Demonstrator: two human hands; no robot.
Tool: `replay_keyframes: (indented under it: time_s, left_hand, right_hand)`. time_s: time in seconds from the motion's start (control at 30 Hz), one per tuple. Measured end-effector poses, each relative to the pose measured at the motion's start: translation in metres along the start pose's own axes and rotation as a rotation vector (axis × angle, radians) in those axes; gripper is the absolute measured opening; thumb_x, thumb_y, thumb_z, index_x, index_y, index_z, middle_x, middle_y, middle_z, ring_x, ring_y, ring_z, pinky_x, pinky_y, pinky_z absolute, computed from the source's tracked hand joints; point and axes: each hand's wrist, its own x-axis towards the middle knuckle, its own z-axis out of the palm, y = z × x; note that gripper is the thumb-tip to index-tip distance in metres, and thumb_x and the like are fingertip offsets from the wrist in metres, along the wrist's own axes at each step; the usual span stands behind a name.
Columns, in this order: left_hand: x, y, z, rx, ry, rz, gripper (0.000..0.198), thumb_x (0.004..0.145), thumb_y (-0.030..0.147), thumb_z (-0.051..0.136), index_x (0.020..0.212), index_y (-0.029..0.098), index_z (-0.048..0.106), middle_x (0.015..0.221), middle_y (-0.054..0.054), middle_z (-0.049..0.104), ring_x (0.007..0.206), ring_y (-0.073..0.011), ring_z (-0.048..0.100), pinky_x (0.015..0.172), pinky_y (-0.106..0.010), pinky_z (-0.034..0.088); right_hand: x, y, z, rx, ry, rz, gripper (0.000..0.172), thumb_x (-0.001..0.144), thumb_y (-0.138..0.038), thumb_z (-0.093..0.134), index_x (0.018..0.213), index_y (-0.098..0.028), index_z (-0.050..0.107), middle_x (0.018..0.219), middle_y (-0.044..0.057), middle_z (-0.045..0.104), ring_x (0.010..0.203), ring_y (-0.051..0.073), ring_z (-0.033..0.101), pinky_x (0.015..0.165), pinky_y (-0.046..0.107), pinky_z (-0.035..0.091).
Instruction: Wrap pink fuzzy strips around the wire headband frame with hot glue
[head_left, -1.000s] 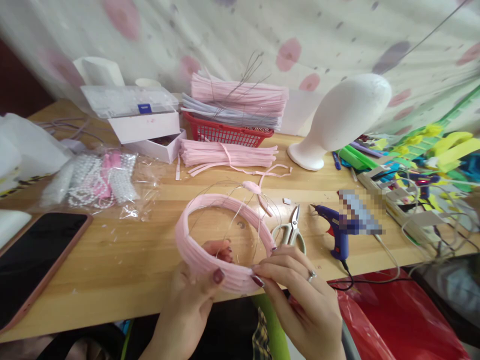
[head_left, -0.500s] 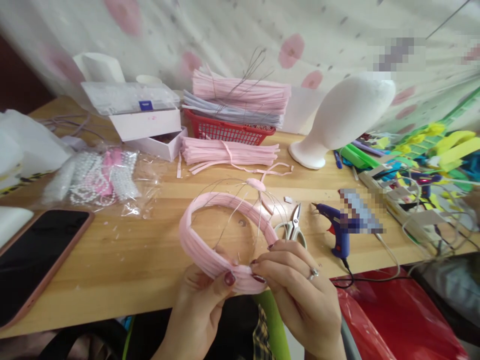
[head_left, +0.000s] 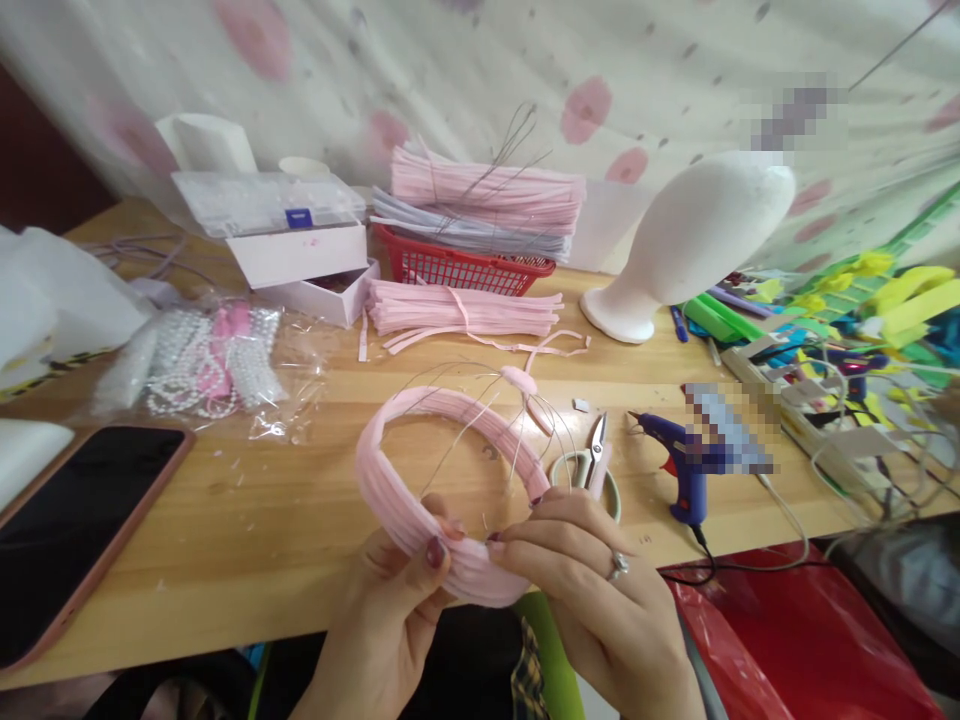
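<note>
I hold a pink headband [head_left: 390, 480] wrapped in fuzzy pink stems over the near edge of the wooden table [head_left: 247, 520]. My left hand [head_left: 394, 610] grips its near arc from below, thumb on top. My right hand [head_left: 592, 590], a ring on one finger, pinches the band just to the right of the left thumb. Thin bare wires [head_left: 457, 440] rise from the band and cross its open middle. A small pink padded piece [head_left: 519, 380] lies at the far side by the wire ends.
Scissors [head_left: 592, 462] and a blue glue gun [head_left: 679, 465] lie right of the band. Behind are pink stem bundles [head_left: 461, 310], a red basket [head_left: 457, 265], a white foam head [head_left: 690, 240] and white boxes [head_left: 292, 250]. A phone [head_left: 67, 520] and bagged pearls [head_left: 202, 360] lie left.
The band has tilted slightly and shifted a little toward me. My right fingers have slid left along its near arc, closer to the left thumb.
</note>
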Motion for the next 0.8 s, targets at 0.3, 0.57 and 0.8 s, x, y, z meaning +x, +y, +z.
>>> replay_keyframes:
  time_s: [0.3, 0.57, 0.8]
  left_hand:
    - [0.012, -0.005, 0.0, 0.016, -0.024, 0.079, 0.026, 0.056, 0.025, 0.099, 0.077, 0.022, 0.083, 0.078, 0.002, 0.081, 0.069, -0.0083, 0.074, 0.069, -0.011, 0.059]
    - [0.015, -0.006, -0.004, 0.058, -0.137, 0.089, 0.022, 0.062, 0.025, 0.096, 0.079, 0.024, 0.083, 0.079, 0.002, 0.08, 0.071, -0.0082, 0.074, 0.072, -0.012, 0.058]
    - [0.015, -0.009, 0.002, 0.168, -0.151, 0.11, 0.031, 0.06, 0.031, 0.097, 0.084, 0.018, 0.081, 0.077, -0.005, 0.08, 0.076, -0.0205, 0.076, 0.075, -0.029, 0.063]
  right_hand:
    - [-0.006, 0.005, 0.003, -0.027, 0.001, 0.032, 0.03, 0.102, -0.005, 0.042, 0.116, -0.016, 0.067, 0.098, 0.006, 0.073, 0.093, 0.018, 0.063, 0.09, 0.034, 0.055]
    - [-0.007, 0.005, -0.003, -0.022, 0.008, -0.014, 0.029, 0.098, 0.002, 0.047, 0.113, -0.01, 0.068, 0.101, 0.007, 0.071, 0.099, 0.016, 0.06, 0.094, 0.034, 0.05]
    - [-0.008, -0.003, 0.004, 0.028, 0.108, 0.09, 0.027, 0.085, 0.001, 0.062, 0.11, -0.01, 0.067, 0.097, 0.006, 0.071, 0.094, 0.016, 0.062, 0.091, 0.034, 0.052]
